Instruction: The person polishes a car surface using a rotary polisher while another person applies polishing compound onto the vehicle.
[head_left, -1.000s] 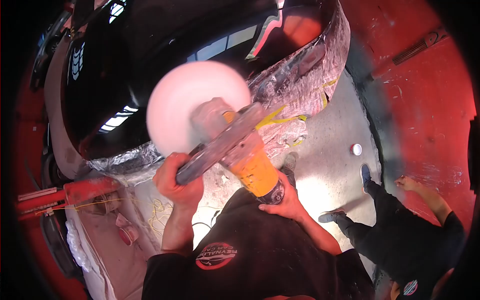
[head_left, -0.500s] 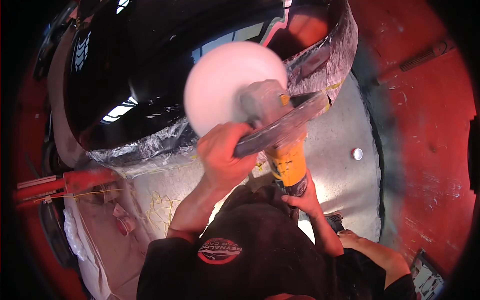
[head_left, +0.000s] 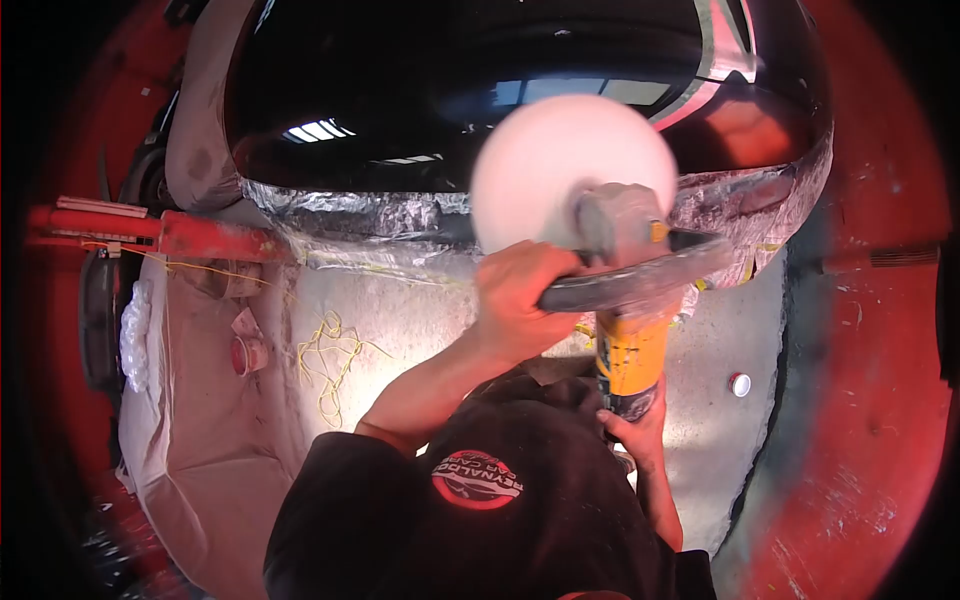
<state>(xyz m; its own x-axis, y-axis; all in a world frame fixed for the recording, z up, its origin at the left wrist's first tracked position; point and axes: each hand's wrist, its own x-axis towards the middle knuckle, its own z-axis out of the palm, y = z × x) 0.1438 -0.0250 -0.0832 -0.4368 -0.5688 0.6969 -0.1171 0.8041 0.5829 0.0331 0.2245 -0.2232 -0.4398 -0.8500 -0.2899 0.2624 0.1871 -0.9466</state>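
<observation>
**Bracing a Polisher (head_left: 635, 350) Above the Near Edge of a Black Panel (head_left: 380, 110)**

Gripping the curved handle (head_left: 600, 290) with the left hand (head_left: 522, 295), fingers together and clamped around it; holding the rear end of the polisher with the right hand (head_left: 637, 428), thumb pressed along the casing, the other fingers partly hidden, their exact spread impossible to tell. Pointing the polisher away from the body, with the pale round pad (head_left: 540, 150) over the panel's near edge, right of its middle; blurred, apparently spinning; contact with the surface impossible to confirm from above.

Best done with the pad flat to the curve, wrists turning to follow it; pressure light and even, shared between both hands; slow, overlapping passes, without lingering over the near edge, likely the easiest place to burn through. Wise to steer clear of the crinkled masking film (head_left: 350, 210) along that edge, at risk of snagging or tearing; wise, too, to watch footing around the loose yellow cord (head_left: 325, 370) on the floor (head_left: 400, 325), and to ease off before tilting.
</observation>
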